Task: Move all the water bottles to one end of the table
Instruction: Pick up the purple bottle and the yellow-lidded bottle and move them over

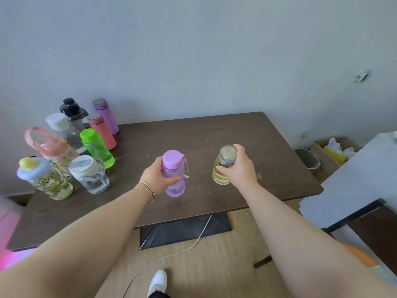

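Observation:
My left hand [158, 175] is wrapped around a translucent purple bottle [175, 181] with a purple cap, near the middle of the dark wooden table [247, 130]. My right hand [238, 168] grips a small yellowish glass bottle [221, 175] with a metal lid, to the right of the purple one. Several other bottles stand clustered at the table's left end: a green bottle [97, 148], a coral flask [102, 131], a purple flask [106, 116], a black-capped bottle [72, 110], a pink-handled bottle [50, 147], a clear mug-like bottle [90, 174] and a blue-lidded bottle [46, 179].
A wall runs behind the table. To the right on the floor stand a metal bucket [308, 158] and a cardboard box [335, 151], with a white surface [365, 179] beside them. A white cable [171, 254] trails over the floor below the table's front edge.

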### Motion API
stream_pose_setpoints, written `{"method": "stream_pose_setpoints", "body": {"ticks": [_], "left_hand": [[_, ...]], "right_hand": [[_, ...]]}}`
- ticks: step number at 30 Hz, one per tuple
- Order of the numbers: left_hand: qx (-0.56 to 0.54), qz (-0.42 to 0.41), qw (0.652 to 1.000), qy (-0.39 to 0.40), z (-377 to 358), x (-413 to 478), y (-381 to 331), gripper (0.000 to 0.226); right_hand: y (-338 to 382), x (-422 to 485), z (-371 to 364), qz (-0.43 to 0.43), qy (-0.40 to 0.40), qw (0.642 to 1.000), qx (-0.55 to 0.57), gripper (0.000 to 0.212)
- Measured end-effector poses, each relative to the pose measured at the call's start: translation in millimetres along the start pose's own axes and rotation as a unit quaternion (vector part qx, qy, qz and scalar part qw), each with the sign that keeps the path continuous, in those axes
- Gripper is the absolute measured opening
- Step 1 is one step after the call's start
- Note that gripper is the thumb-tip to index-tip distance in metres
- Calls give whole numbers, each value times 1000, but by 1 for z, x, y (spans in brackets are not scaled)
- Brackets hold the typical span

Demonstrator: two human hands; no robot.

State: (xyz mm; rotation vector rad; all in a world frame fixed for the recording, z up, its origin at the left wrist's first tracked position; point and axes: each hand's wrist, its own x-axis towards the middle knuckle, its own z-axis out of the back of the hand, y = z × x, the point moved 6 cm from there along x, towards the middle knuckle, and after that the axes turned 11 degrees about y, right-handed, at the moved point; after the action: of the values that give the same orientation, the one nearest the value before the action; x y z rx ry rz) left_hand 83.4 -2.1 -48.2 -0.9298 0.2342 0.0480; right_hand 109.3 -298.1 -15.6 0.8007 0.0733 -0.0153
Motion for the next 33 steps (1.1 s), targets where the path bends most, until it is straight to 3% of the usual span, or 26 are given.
{"method": "stream_pose_setpoints", "body": {"ticks": [11, 19, 24, 33], "left_hand": [[-13, 28, 996, -81, 97, -63, 96, 72], [-20, 41, 996, -81, 180, -100, 184, 67], [-20, 38, 996, -82, 225, -119, 234, 79], [-6, 45, 996, -72, 272, -125, 292, 76]], "right_hand": [[99, -26, -119, 36, 72, 997, 16, 88], [181, -48, -229, 46, 116, 992, 2, 88], [224, -56, -292, 51, 128, 990, 2, 88], [262, -63, -370, 49, 157, 986, -22, 86]]}}
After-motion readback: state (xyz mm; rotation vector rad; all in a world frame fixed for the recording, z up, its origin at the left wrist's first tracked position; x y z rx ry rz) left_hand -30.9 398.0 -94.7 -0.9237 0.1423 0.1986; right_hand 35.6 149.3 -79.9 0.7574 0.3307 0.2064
